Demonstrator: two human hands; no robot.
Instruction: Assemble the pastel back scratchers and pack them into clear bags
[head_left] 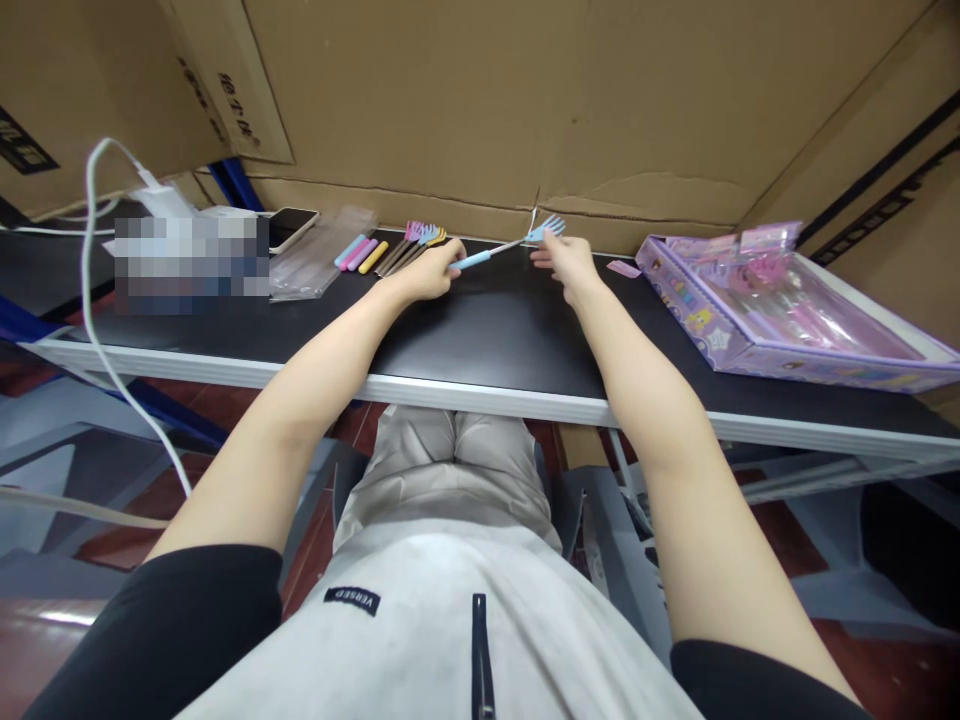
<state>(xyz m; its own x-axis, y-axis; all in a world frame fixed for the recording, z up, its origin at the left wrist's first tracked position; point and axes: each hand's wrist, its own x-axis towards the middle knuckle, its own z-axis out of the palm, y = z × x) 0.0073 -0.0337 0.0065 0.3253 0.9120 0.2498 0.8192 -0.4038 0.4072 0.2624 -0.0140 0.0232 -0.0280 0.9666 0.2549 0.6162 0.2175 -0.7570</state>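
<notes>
My left hand (435, 270) is closed round the light blue handle (474, 260) of a back scratcher with a thin metal rod. At the rod's other end is its light blue claw-shaped head (546, 230), with a small white tie or tag by it. My right hand (568, 265) has its fingertips at this head and seems to pinch it, some fingers stretched out. Left of my left hand lie several metal rods with pink, blue and yellow claw heads (427, 235). Beside them are loose handle sleeves in blue, pink and yellow (373, 257).
Clear plastic bags (307, 275) and a phone (292, 228) lie on the left of the black table (487, 340). A white cable (91, 250) hangs over the front edge. At the right stands a purple display box (705, 320) holding wrapped pink items. Cardboard (487, 100) walls the back.
</notes>
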